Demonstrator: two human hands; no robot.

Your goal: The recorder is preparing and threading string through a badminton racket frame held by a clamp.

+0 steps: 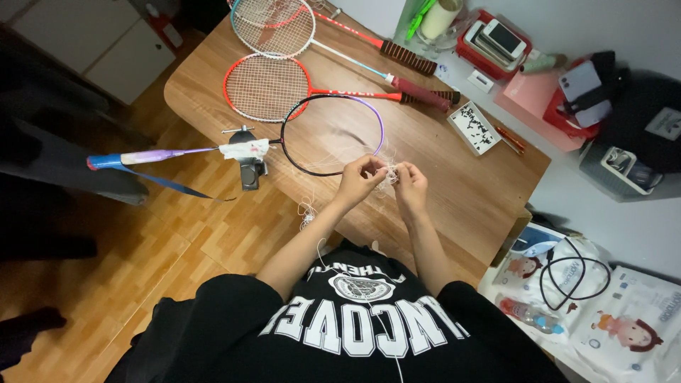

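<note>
Fingers of both hands are pinched shut on a small tangle of white string (387, 174), the left hand (360, 179) closing on it from the left and the right hand (410, 182) from the right, so the two grips meet almost fingertip to fingertip over the near edge of the table (461, 191). The string bundle sits between them, touching both.

Just beyond the fingers, on the far-left side, lies the unstrung racket (332, 135), its black and purple hoop open and empty. Its long axis runs leftward from the hoop, through a shaft wrapped in white tape to a blue handle that overhangs the table edge. The left hand is the nearer of the two to the hoop's rim. The shaft rests at a small metal clamp (248, 159) on the table's left edge.

Loose string trails down from the grips, off the table edge and across the person's black shirt (355, 319).

Farther off lie a red racket (269, 86) and a white racket (273, 25), both strung.

How the string is knotted or looped within the fingers cannot be made out, nor whether any strand is attached to the hoop; the thin strands blur against the wood.
</note>
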